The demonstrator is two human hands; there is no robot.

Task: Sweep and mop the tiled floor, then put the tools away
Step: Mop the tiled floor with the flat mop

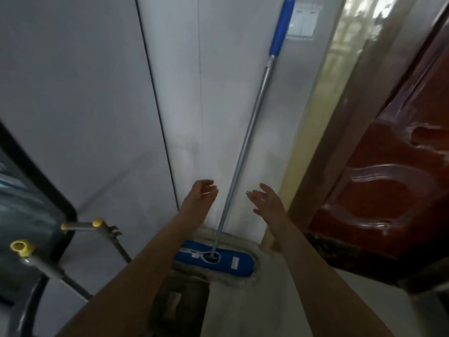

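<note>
A mop (245, 142) is leaning against a white wall (97, 93), its blue head (218, 260) resting on the tiled floor (243, 307). The left hand (201, 193) and right hand (263, 199) are hovering either side of the metal handle, fingers loose and spread, holding nothing and not touching it. The mopping looks finished, with the mop being put away. No broom is showing, so whether it is stored is unclear.
</note>
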